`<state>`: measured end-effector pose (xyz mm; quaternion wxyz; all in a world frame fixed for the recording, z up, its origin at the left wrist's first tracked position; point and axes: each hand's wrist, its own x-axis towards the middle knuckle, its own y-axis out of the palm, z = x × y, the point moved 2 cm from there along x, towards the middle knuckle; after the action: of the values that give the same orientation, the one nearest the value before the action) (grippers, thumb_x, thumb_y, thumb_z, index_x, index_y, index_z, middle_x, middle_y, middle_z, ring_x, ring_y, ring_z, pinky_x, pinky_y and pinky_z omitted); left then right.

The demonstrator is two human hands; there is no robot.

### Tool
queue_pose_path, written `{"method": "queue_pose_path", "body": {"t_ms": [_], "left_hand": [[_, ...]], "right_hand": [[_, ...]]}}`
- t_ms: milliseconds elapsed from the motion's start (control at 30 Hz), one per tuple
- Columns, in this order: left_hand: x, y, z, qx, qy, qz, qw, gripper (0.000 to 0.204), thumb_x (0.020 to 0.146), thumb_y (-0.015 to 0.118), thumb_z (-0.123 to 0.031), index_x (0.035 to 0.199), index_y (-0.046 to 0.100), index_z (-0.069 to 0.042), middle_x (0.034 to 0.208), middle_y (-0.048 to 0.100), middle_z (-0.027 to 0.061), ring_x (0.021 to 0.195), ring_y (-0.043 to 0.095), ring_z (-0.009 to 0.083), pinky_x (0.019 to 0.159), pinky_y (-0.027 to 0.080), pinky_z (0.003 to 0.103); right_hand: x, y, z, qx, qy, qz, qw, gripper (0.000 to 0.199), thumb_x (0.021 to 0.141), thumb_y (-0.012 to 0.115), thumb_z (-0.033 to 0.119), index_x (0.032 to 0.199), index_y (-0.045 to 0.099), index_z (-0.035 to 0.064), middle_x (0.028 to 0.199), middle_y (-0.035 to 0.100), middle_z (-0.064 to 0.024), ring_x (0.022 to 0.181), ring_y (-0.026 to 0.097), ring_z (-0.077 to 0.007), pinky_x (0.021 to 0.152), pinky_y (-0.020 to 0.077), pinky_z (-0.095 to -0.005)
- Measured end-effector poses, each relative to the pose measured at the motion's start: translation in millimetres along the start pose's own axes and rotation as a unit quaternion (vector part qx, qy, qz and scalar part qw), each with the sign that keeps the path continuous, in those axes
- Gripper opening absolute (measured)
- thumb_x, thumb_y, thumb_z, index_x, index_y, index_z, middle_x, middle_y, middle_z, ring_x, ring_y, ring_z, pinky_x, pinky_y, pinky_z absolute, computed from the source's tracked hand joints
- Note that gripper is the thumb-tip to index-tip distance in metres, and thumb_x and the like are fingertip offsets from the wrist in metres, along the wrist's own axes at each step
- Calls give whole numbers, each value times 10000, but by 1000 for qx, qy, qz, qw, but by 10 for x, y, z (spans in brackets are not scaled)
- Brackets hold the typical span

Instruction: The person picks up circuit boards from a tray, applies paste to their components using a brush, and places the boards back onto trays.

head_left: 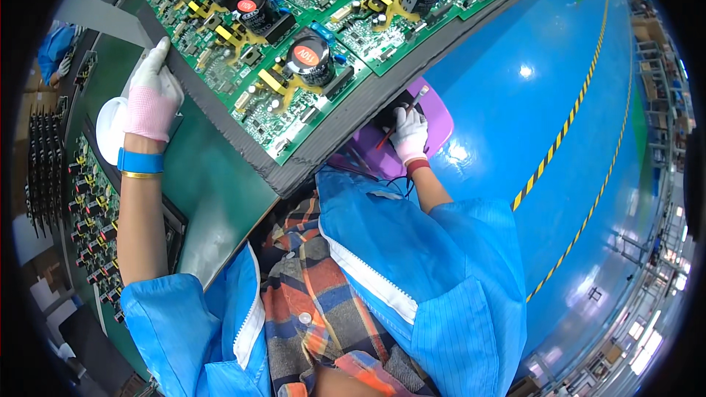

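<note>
My left hand (156, 92), in a white and pink glove, is at the left edge of a dark grey foam tray (228, 125). One digit stretches along that edge, and the other fingertips meet the foam or pass under it. Rows of green circuit boards (257, 114) lie on the tray, with black capacitors (310, 59) and yellow parts. Lower right, my right hand (409, 132), gloved too, is closed round a thin brush-like stick (419, 97) with a reddish lower end and pale tip. It is over a purple plastic stool (435, 114) with something dark on it.
A round white object (110, 129) shows behind my left wrist. Under the tray is a green work surface (209, 206). More boards (92, 235) and a stack of dark trays (45, 169) stand at far left. Blue floor with yellow-black lines (562, 140) stretches right.
</note>
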<state>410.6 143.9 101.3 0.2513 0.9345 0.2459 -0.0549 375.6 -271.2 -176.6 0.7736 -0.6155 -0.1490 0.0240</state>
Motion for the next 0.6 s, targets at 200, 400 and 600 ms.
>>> {"method": "queue_pose_path", "body": {"t_ms": [200,400,600], "left_hand": [[1,1,9,-6,-1,2,1000,102,862,552,-36,959,563,-5,957,604,61,893,573,135,833,453,231],[-58,57,27,-10,4,18,1000,140,866,553,-67,999,554,-21,987,602,61,927,577,158,865,458,271],[-203,96,18,10,-7,106,994,160,874,542,-66,1028,532,-22,1038,570,51,987,534,128,910,407,237]], "right_hand": [[-171,-134,-78,49,10,-12,999,476,611,746,272,999,516,121,1084,549,-114,1022,511,-292,883,355,-462],[-155,-236,-46,50,13,-1,999,492,587,759,313,969,511,127,1082,538,-123,1028,495,-299,882,349,-450],[-134,-406,17,70,29,-12,997,463,596,760,296,949,516,124,1065,537,-127,994,496,-304,869,360,-432]]}}
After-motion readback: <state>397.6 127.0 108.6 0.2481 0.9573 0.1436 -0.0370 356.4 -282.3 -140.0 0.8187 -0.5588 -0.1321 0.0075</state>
